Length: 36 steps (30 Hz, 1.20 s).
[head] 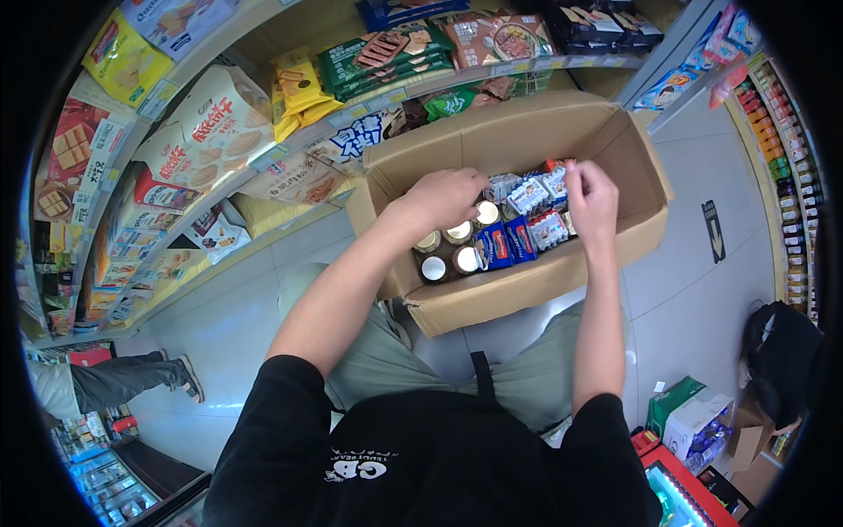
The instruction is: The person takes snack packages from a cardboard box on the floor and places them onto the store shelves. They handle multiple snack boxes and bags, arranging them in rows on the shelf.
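Before me an open cardboard box (520,300) stands on the floor between my legs, its flaps folded out. Several jars with pale lids (465,259) fill its left end. Blue snack packets (506,242) stand beside them, and small white-and-blue packs (528,196) lie further right. My left hand (448,197) reaches over the jars with fingers bent down near one lid (487,212); whether it grips anything is hidden. My right hand (595,197) is above the box's right part, thumb and fingers drawn together beside a small red packet (558,165). I cannot tell if it holds that packet.
Shelves with biscuit packs (385,53) run along the front and left, close to the box. Drink bottles (787,171) line a right-hand shelf. A person in dark trousers (122,382) is at left. A black bag (784,362) and a carton of bottles (698,421) sit at right.
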Motion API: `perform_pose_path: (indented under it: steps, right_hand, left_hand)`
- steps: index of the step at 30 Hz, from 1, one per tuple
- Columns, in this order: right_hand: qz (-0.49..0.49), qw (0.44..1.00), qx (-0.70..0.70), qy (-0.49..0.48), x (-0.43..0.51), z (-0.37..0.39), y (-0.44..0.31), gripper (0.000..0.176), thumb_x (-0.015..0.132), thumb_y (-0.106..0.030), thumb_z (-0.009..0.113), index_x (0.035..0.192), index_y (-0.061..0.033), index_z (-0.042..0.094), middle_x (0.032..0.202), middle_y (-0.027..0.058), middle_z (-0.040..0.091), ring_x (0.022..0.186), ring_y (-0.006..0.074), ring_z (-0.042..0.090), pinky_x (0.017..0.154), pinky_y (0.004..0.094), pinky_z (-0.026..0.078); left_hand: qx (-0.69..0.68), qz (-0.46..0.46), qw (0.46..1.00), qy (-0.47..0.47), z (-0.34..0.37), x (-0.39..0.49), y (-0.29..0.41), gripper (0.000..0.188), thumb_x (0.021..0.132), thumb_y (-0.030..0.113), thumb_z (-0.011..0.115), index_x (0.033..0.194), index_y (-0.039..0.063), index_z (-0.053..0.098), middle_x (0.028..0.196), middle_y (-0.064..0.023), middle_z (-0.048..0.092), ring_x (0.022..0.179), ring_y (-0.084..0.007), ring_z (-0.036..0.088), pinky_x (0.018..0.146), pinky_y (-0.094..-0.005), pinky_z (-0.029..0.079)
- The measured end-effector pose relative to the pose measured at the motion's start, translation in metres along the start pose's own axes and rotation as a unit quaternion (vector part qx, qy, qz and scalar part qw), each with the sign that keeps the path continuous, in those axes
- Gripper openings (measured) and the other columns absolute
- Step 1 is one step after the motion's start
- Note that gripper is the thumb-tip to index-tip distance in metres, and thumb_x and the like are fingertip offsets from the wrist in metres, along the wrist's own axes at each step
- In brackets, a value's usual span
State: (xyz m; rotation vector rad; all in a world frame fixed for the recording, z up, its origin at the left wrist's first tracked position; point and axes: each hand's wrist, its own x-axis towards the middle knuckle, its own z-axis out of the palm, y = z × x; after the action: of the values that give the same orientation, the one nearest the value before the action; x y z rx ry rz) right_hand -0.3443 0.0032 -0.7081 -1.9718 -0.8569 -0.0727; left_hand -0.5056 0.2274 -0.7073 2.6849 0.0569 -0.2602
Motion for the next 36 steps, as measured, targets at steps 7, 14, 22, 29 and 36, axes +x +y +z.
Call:
perform_pose_path:
  steps: [7, 14, 22, 29, 36]
  right_hand:
    - [0.070, 0.974, -0.074, -0.204, -0.041, 0.006, 0.038, 0.022, 0.099, -0.021, 0.071, 0.107, -0.0016, 0.073, 0.104, 0.0157, 0.075, 0.092, 0.0349, 0.073, 0.081, 0.0450, 0.057]
    - [0.043, 0.961, -0.142, -0.235, -0.044, 0.009, 0.047, 0.022, 0.096, -0.024, 0.073, 0.103, -0.0036, 0.072, 0.104, 0.0162, 0.075, 0.095, 0.0390, 0.072, 0.084, 0.0492, 0.058]
    - [0.078, 0.969, -0.113, -0.204, -0.043, 0.009, 0.045, 0.024, 0.097, -0.024, 0.071, 0.105, -0.0018, 0.072, 0.105, 0.0191, 0.075, 0.095, 0.0405, 0.072, 0.083, 0.0502, 0.057]
    - [0.101, 0.957, -0.094, -0.256, -0.036, 0.000, 0.026, 0.043, 0.108, -0.041, 0.058, 0.115, -0.0005, 0.071, 0.109, 0.0218, 0.074, 0.103, 0.0426, 0.069, 0.089, 0.0495, 0.054]
    - [0.093, 0.939, -0.041, -0.328, -0.033, 0.000, 0.035, 0.071, 0.101, -0.059, 0.062, 0.142, -0.0013, 0.059, 0.134, 0.0279, 0.068, 0.123, 0.0445, 0.066, 0.103, 0.0489, 0.053]
  left_hand:
    - [0.130, 0.129, 0.982, -0.051, 0.072, 0.026, 0.018, 0.036, 0.087, 0.013, 0.077, 0.122, 0.010, 0.071, 0.118, -0.0122, 0.067, 0.110, -0.0333, 0.070, 0.090, -0.0471, 0.061]
    - [0.179, 0.150, 0.972, -0.041, 0.124, 0.043, 0.006, 0.021, 0.088, 0.010, 0.067, 0.107, 0.009, 0.076, 0.108, -0.0101, 0.069, 0.104, -0.0296, 0.070, 0.086, -0.0439, 0.060]
    - [0.239, 0.205, 0.949, 0.031, 0.109, 0.041, 0.011, 0.011, 0.086, 0.016, 0.066, 0.084, 0.011, 0.076, 0.092, -0.0043, 0.073, 0.102, -0.0238, 0.067, 0.091, -0.0382, 0.056]
    - [0.037, 0.086, 0.995, 0.038, 0.042, 0.030, 0.009, 0.011, 0.089, 0.016, 0.069, 0.094, 0.007, 0.073, 0.097, -0.0138, 0.076, 0.099, -0.0363, 0.074, 0.083, -0.0481, 0.059]
    - [-0.159, 0.017, 0.980, 0.117, -0.015, 0.031, 0.006, 0.021, 0.102, 0.023, 0.068, 0.109, 0.003, 0.069, 0.097, -0.0236, 0.075, 0.094, -0.0437, 0.072, 0.083, -0.0507, 0.056]
